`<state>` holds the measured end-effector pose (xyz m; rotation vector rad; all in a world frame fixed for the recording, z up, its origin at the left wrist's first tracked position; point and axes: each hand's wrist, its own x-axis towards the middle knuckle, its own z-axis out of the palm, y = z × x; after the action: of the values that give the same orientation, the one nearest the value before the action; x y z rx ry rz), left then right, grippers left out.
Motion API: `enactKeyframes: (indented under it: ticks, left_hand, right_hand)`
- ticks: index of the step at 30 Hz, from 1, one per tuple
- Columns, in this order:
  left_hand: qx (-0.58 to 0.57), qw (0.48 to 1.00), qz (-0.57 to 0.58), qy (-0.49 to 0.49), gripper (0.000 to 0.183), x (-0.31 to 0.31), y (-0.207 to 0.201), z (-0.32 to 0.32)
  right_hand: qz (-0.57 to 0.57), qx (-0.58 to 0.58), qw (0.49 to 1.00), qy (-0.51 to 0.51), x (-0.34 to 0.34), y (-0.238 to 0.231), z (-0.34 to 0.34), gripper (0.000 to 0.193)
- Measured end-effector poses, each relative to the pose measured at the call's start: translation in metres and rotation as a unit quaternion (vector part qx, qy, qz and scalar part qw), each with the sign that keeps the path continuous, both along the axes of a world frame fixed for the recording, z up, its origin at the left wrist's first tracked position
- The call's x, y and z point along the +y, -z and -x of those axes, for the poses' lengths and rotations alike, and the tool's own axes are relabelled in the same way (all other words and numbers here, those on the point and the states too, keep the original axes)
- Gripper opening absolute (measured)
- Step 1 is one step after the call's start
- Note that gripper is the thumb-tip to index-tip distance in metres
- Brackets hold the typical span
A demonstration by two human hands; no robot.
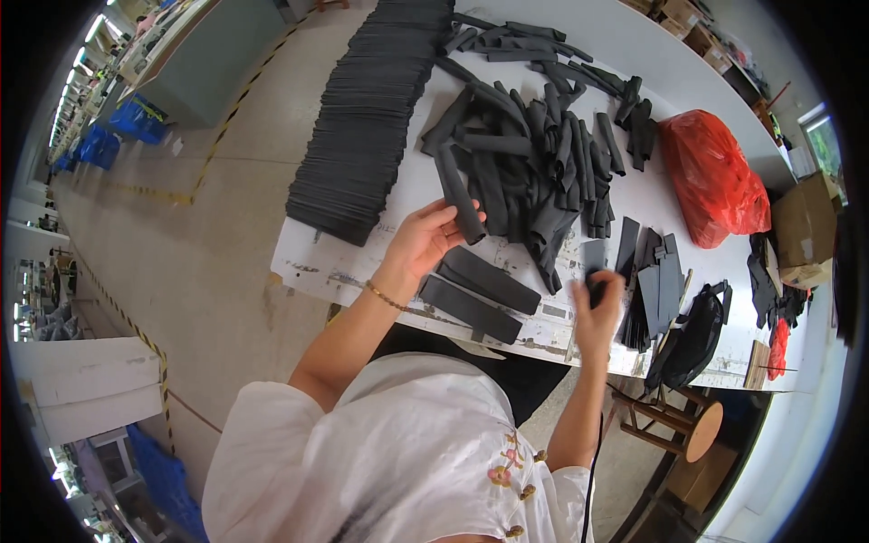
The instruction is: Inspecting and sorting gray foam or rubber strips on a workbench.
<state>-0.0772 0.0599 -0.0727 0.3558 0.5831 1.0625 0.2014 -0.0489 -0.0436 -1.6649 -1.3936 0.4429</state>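
My left hand (427,237) pinches the near end of a dark grey, tube-like strip of folded material (457,190) over the table's front. Just beyond lies a loose heap of similar dark pieces (552,149). Two flat dark strips (489,281) rest below my left hand, near the table edge. My right hand (597,312) is closed around a small black thing (596,288), blurred and partly hidden by the fingers. A greyish flat shape (593,254) shows just past it; whether the two are joined I cannot tell.
A long stack of dark strips (362,127) fills the white table's left side. At the right are a pile of flat strips (659,281), a red plastic bag (711,172), a black bag (695,335) and a cardboard box (806,226). A wooden stool (701,431) stands below.
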Motion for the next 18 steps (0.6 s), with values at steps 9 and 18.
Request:
enactKeyframes:
  ticks: [9,18]
  left_hand:
    - [0.010,0.995,0.091,-0.026,0.017,-0.004,0.002,0.001]
    - [0.084,0.995,0.039,-0.043,0.018,-0.012,-0.016,-0.008]
  right_hand:
    - [-0.027,-0.070,0.986,-0.148,-0.010,-0.005,0.074,0.042]
    - [-0.102,-0.150,0.974,-0.137,-0.001,-0.015,0.093,0.036]
